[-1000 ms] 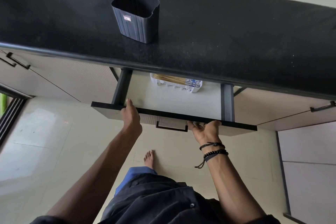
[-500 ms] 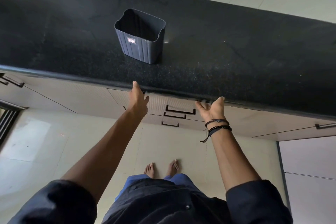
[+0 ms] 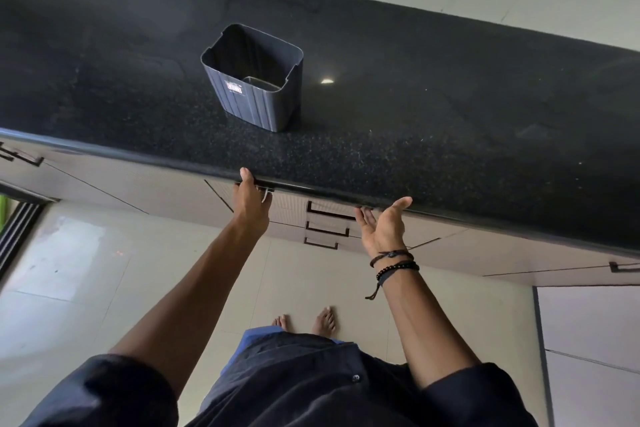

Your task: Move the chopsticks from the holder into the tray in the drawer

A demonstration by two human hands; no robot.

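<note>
On the black counter [image 3: 450,107] the holder [image 3: 254,80] stands empty of chopsticks, and below its front edge the drawer [image 3: 294,201] is shut, its tray and any chopsticks hidden. The left hand [image 3: 252,201] lies flat against the drawer front and the right hand [image 3: 382,225] is spread, palm up, both holding nothing; the task looks all but done.

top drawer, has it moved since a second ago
Yes. A second ago it stood pulled out from under the countertop edge; now the top drawer sits pushed in beneath it, with the left hand and right hand at its front.
</note>
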